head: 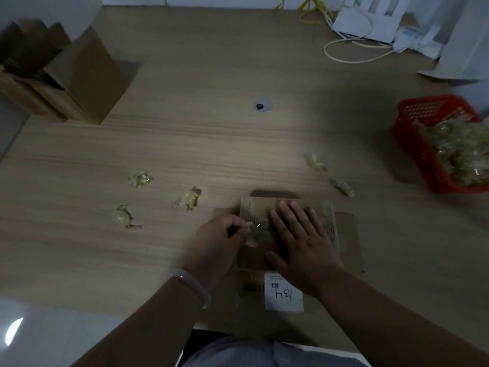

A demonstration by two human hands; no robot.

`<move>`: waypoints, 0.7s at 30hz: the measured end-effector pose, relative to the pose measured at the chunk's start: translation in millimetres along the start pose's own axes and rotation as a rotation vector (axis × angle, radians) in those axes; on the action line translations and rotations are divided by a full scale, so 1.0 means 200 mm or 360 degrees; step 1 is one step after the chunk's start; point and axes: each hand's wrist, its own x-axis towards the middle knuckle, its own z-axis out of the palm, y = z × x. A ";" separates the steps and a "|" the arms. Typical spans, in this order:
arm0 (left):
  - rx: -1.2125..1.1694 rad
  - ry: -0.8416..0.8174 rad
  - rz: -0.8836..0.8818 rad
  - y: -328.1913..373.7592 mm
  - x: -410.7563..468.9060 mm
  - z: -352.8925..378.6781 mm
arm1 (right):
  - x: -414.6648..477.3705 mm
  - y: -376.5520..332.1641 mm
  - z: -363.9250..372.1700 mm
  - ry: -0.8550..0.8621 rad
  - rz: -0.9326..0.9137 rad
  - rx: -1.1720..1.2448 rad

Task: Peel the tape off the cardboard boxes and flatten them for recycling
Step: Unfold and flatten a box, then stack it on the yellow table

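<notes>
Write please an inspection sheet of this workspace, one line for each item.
Surface: wooden table, cable hole in the middle.
Job's things: flattened box with a white label; tape strip at its left side; more boxes far left.
Clutter: five tape wads loose on the table; red basket holds more.
Grips: left hand pinches the tape strip; right hand presses flat on the flattened box.
Cables: white cable and yellow cable at the far edge.
Surroundings: white device far right; dim light.
</notes>
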 end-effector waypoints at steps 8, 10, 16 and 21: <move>0.0449 -0.0182 0.0268 0.02 0.06 -0.03 | 0.00 -0.01 0.01 0.0010 -0.0007 0.0016; 0.0604 -0.0207 0.0459 0.02 0.04 -0.02 | 0.00 -0.01 0.01 0.0000 -0.0010 0.0016; 0.0663 -0.0126 0.0473 0.03 -0.01 -0.01 | 0.00 -0.05 0.00 -0.0084 -0.0011 0.0130; 0.0980 -0.0139 0.0371 0.09 0.04 0.05 | 0.00 -0.06 -0.08 0.0000 -0.0006 0.0909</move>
